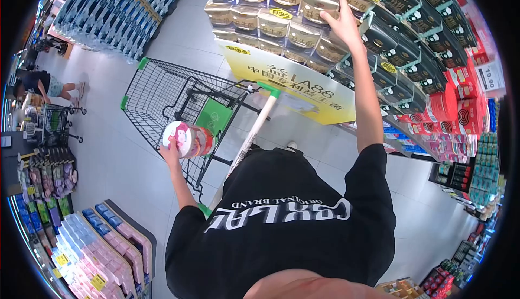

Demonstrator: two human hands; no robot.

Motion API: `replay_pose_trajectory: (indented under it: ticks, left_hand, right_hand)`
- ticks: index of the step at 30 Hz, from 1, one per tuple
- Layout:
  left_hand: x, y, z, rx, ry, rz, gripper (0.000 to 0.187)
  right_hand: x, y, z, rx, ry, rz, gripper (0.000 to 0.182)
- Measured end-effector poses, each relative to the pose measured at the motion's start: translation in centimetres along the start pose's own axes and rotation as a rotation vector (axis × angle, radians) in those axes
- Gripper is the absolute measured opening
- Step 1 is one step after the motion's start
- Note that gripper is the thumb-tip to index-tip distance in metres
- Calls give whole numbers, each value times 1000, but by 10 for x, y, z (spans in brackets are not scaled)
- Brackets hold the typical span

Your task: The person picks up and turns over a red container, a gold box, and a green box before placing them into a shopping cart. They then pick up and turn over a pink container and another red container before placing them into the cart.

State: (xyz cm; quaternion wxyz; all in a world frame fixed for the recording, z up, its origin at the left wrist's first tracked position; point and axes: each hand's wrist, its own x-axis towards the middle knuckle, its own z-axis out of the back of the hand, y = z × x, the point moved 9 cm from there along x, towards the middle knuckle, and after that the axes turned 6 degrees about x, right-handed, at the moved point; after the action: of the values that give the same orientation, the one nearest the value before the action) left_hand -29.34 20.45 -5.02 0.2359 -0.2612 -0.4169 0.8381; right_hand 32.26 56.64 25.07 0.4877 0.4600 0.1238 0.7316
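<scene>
The left hand [171,156] clasps a white, pink and red cylindrical tub [193,140], its fingers curved about the wall. The tub lies tilted over the black wire shopping cart [157,101] with green corners, near its green panel [215,116]. The right hand [344,23] reaches to a gold-and-white rectangular package [315,2] on the stacked display, thumb and fingers spread at its right end; whether they pinch it cannot be told. A yellow printed board [271,76] stands below.
</scene>
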Motion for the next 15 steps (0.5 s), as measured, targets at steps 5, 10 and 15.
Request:
replay_pose_trajectory:
  ticks: [5,10,15]
  left_hand:
    - [-89,3,-27,-417,262,389,71]
    - [-98,10,-55,-741,520,421,71]
    - [-92,22,-45,-750,455,437,64]
  right_hand:
    - [-21,2,5,35,39,-100,60]
    - [-51,56,37,-187,-257,135,33]
    - [-130,40,13,339,-262,30,9]
